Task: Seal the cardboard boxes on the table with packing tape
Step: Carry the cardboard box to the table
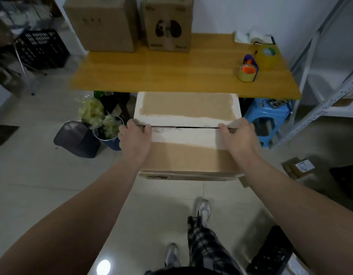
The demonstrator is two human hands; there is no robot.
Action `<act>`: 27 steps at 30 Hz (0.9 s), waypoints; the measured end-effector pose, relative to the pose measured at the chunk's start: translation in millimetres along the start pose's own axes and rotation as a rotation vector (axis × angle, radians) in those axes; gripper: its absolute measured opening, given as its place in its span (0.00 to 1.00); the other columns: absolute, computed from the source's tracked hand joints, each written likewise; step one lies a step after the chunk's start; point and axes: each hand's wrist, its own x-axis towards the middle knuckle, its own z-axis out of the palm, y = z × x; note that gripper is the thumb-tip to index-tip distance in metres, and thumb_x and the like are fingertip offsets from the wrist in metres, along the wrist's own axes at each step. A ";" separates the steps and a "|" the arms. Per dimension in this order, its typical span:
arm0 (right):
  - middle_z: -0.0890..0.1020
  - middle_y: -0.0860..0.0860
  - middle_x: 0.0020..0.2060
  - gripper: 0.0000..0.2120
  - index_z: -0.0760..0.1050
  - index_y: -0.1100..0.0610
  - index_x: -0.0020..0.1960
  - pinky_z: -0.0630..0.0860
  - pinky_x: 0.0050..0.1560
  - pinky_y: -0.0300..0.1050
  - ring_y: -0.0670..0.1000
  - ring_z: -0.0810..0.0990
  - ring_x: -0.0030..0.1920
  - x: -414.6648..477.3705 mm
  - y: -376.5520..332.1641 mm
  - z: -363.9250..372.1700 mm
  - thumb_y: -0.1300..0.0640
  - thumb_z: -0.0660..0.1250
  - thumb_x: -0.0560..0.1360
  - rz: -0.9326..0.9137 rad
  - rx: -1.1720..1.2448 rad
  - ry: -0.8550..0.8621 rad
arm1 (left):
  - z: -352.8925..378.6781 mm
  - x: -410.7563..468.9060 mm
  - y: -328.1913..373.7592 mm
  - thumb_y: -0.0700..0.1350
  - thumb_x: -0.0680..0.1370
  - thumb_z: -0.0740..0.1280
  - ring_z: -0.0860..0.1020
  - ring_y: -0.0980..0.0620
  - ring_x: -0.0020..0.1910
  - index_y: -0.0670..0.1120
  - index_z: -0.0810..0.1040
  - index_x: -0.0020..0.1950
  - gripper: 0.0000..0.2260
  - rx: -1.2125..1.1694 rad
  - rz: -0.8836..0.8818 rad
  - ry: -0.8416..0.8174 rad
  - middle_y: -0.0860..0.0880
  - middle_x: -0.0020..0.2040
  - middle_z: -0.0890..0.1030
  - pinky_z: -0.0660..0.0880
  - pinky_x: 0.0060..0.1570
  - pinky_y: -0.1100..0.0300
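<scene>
The left hand [135, 139] and right hand [238, 137] clamp the cardboard box [187, 155] between curled fingers at its seam ends, just short of the bench [171, 72]. It looks stiff and probably light. The untaped flaps may flex, so grip the walls.

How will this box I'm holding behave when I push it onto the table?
The cardboard box probably stays stiff: its faces look flat and square. Its top seam is untaped, so the flaps may flex or lift once the left hand and right hand let go. Being wide, it would likely slide on the smooth table rather than tip.
</scene>
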 end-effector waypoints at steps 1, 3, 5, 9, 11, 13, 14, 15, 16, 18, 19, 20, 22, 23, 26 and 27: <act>0.73 0.57 0.57 0.28 0.68 0.60 0.62 0.71 0.42 0.47 0.60 0.77 0.52 18.0 -4.6 2.7 0.38 0.62 0.75 -0.011 -0.015 0.012 | 5.3 15.6 10.0 0.53 0.79 0.60 0.66 0.36 0.63 0.39 0.64 0.68 0.23 -0.001 0.003 0.005 0.37 0.65 0.66 0.66 0.57 0.46; 0.73 0.56 0.56 0.28 0.68 0.59 0.62 0.68 0.39 0.46 0.59 0.77 0.50 56.8 -13.8 7.3 0.38 0.61 0.75 -0.016 -0.030 0.025 | 17.6 46.4 30.7 0.52 0.79 0.60 0.66 0.37 0.63 0.39 0.64 0.68 0.23 -0.012 0.015 0.011 0.37 0.65 0.66 0.66 0.57 0.47; 0.73 0.56 0.57 0.28 0.68 0.59 0.62 0.68 0.38 0.46 0.59 0.77 0.49 96.0 -22.0 11.2 0.37 0.61 0.75 -0.019 -0.034 0.029 | 31.2 75.0 51.9 0.53 0.79 0.61 0.66 0.37 0.63 0.39 0.64 0.68 0.24 -0.030 0.019 0.006 0.37 0.65 0.66 0.67 0.58 0.47; 0.74 0.56 0.58 0.28 0.70 0.59 0.62 0.68 0.40 0.46 0.59 0.77 0.52 174.8 -38.3 12.3 0.37 0.61 0.74 -0.011 -0.037 0.028 | 56.8 130.7 100.0 0.54 0.78 0.61 0.66 0.37 0.62 0.39 0.64 0.68 0.24 -0.044 -0.023 -0.004 0.38 0.64 0.66 0.66 0.58 0.46; 0.74 0.56 0.58 0.27 0.70 0.58 0.61 0.68 0.40 0.46 0.59 0.77 0.52 210.6 -46.6 12.2 0.37 0.62 0.74 -0.015 -0.044 0.026 | 68.0 157.0 122.5 0.54 0.78 0.61 0.66 0.37 0.63 0.39 0.65 0.67 0.24 -0.047 -0.030 -0.002 0.38 0.64 0.66 0.65 0.59 0.46; 0.75 0.56 0.58 0.27 0.70 0.57 0.61 0.68 0.40 0.45 0.59 0.77 0.53 242.2 -55.3 12.4 0.37 0.62 0.74 -0.015 -0.051 0.030 | 77.3 181.7 140.6 0.54 0.78 0.61 0.66 0.38 0.63 0.39 0.65 0.66 0.24 -0.051 -0.032 -0.004 0.38 0.64 0.66 0.65 0.59 0.46; 0.75 0.56 0.58 0.27 0.70 0.57 0.62 0.69 0.40 0.46 0.59 0.77 0.53 257.1 -59.8 13.6 0.37 0.62 0.74 -0.020 -0.047 0.026 | 81.0 193.9 148.7 0.54 0.78 0.61 0.66 0.38 0.62 0.39 0.65 0.67 0.24 -0.053 -0.035 -0.004 0.38 0.64 0.66 0.66 0.58 0.46; 0.74 0.56 0.58 0.27 0.69 0.57 0.62 0.69 0.41 0.46 0.60 0.77 0.54 271.1 -64.9 15.5 0.37 0.61 0.75 -0.026 -0.042 0.019 | 84.3 206.2 156.5 0.54 0.78 0.61 0.66 0.38 0.62 0.39 0.65 0.67 0.24 -0.052 -0.039 -0.003 0.38 0.64 0.66 0.66 0.58 0.47; 0.74 0.56 0.59 0.27 0.69 0.58 0.63 0.70 0.42 0.47 0.60 0.76 0.54 284.8 -70.3 17.6 0.38 0.61 0.75 -0.032 -0.039 0.013 | 87.2 218.9 163.7 0.54 0.78 0.61 0.66 0.38 0.62 0.39 0.65 0.67 0.24 -0.047 -0.040 0.002 0.38 0.64 0.66 0.66 0.59 0.47; 0.74 0.56 0.59 0.27 0.68 0.58 0.63 0.70 0.42 0.48 0.59 0.76 0.55 312.4 -81.1 23.1 0.38 0.61 0.75 -0.036 -0.038 0.006 | 93.3 245.2 178.7 0.54 0.78 0.61 0.66 0.39 0.62 0.38 0.65 0.67 0.24 -0.035 -0.032 0.013 0.38 0.64 0.67 0.65 0.60 0.48; 0.74 0.55 0.59 0.27 0.68 0.58 0.63 0.69 0.42 0.47 0.59 0.75 0.55 325.9 -86.4 26.6 0.38 0.61 0.75 -0.035 -0.039 0.007 | 96.5 258.7 186.0 0.54 0.78 0.61 0.66 0.39 0.63 0.38 0.65 0.67 0.24 -0.029 -0.026 0.014 0.38 0.64 0.67 0.65 0.60 0.48; 0.74 0.55 0.59 0.27 0.68 0.58 0.63 0.69 0.42 0.47 0.58 0.75 0.56 340.4 -91.3 30.9 0.38 0.61 0.75 -0.032 -0.040 0.010 | 100.8 272.8 193.1 0.54 0.79 0.61 0.66 0.39 0.63 0.38 0.64 0.67 0.24 -0.025 -0.019 0.013 0.38 0.64 0.67 0.65 0.60 0.48; 0.74 0.55 0.60 0.28 0.69 0.59 0.64 0.68 0.42 0.47 0.58 0.74 0.57 368.7 -100.2 40.9 0.38 0.61 0.75 -0.025 -0.051 0.020 | 110.9 301.8 205.5 0.53 0.79 0.60 0.66 0.39 0.63 0.39 0.64 0.68 0.24 -0.028 0.001 0.005 0.38 0.63 0.67 0.65 0.60 0.48; 0.74 0.56 0.60 0.29 0.69 0.59 0.64 0.68 0.42 0.47 0.59 0.74 0.58 382.1 -104.2 45.9 0.38 0.61 0.75 -0.017 -0.056 0.021 | 116.3 316.2 211.0 0.53 0.79 0.60 0.66 0.39 0.62 0.39 0.64 0.68 0.24 -0.028 0.010 -0.005 0.39 0.63 0.67 0.65 0.60 0.48; 0.72 0.56 0.62 0.30 0.67 0.59 0.67 0.69 0.42 0.47 0.60 0.75 0.57 420.6 -117.9 63.1 0.38 0.61 0.75 0.022 -0.066 0.002 | 131.6 360.4 226.7 0.54 0.79 0.60 0.66 0.40 0.62 0.40 0.64 0.68 0.24 -0.014 0.025 -0.034 0.39 0.63 0.67 0.65 0.60 0.48; 0.72 0.57 0.62 0.31 0.66 0.59 0.67 0.69 0.42 0.47 0.60 0.75 0.57 431.5 -122.1 68.6 0.37 0.60 0.75 0.039 -0.078 -0.014 | 136.4 373.8 231.0 0.54 0.79 0.60 0.66 0.40 0.62 0.40 0.64 0.68 0.24 -0.002 0.027 -0.045 0.39 0.63 0.67 0.65 0.60 0.48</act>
